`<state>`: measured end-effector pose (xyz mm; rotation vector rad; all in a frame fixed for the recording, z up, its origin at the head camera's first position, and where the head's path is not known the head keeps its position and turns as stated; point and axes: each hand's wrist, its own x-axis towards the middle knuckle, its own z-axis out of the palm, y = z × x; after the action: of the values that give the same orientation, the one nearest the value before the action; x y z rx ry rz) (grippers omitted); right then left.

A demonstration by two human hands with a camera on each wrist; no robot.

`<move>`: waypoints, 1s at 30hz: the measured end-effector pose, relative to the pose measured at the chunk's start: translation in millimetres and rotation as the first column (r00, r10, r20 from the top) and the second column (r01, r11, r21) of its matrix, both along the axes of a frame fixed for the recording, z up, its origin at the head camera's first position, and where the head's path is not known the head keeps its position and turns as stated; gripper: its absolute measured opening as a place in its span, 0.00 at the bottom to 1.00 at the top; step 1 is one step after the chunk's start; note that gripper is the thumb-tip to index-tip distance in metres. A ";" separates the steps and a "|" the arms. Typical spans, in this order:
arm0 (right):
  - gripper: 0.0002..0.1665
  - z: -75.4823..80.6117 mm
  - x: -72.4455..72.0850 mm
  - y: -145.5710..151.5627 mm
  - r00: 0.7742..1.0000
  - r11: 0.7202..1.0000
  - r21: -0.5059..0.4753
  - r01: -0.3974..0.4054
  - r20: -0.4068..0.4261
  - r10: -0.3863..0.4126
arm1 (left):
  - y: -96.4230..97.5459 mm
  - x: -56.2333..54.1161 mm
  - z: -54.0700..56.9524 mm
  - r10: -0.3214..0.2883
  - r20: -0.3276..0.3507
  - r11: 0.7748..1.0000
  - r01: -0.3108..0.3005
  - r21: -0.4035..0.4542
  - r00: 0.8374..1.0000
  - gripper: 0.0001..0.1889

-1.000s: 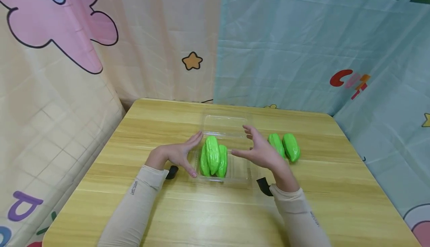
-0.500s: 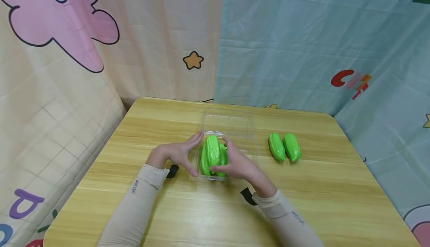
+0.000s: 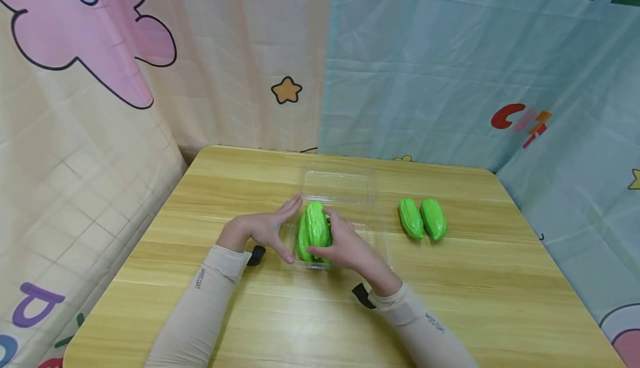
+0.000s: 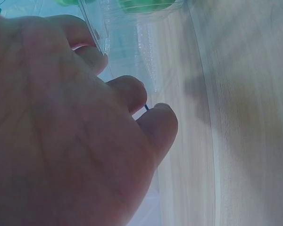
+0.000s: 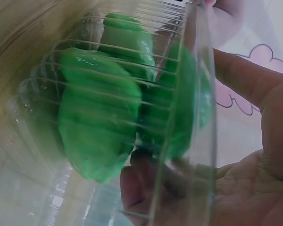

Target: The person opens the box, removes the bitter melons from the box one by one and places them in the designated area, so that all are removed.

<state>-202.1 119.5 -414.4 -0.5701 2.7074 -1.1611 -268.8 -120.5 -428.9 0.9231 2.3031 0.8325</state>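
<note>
Several green star fruits (image 3: 318, 224) sit bunched in the left half of a clear plastic clamshell box (image 3: 367, 237), one stacked on top. My left hand (image 3: 261, 231) rests against the box's left side, thumb and index finger spread along it. My right hand (image 3: 348, 244) reaches into the box, its thumb and fingers bent round the star fruits from the right. In the right wrist view the curled fingertips (image 5: 134, 186) touch a star fruit (image 5: 172, 108) behind the clear ribbed wall. The hand hides much of the rightmost fruit.
Two more green star fruits (image 3: 422, 220) lie side by side on the wooden table (image 3: 300, 323), right of the box. The box's clear lid (image 3: 337, 183) lies folded back behind it. Printed curtains (image 3: 240, 51) stand behind and beside the table.
My right hand has moved left from above the box's right half, down onto the bunched star fruits. My left hand has stayed at the box's left side.
</note>
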 end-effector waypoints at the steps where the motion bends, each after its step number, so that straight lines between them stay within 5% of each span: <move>1: 0.59 -0.9 -0.4 -0.4 1.000 1.000 0.003 0.006 -0.004 -0.006 | 0.1 0.1 0.2 0.000 0.002 1.000 0.000 0.000 1.000 0.77; 13: 0.51 -2.2 -2.2 -1.5 1.000 0.999 -0.028 0.030 -0.007 -0.031 | 0.7 0.8 0.4 0.001 0.003 1.000 -0.001 -0.004 1.000 0.77; 30: 0.45 31.7 -12.4 41.3 0.988 0.976 -0.153 0.155 0.029 -0.152 | 1.8 1.9 1.4 0.003 0.011 1.000 -0.003 0.012 1.000 0.78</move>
<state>-214.5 160.8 -382.7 -0.3726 2.7034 -1.4177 -266.9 -118.7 -427.5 0.9181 2.2928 0.8517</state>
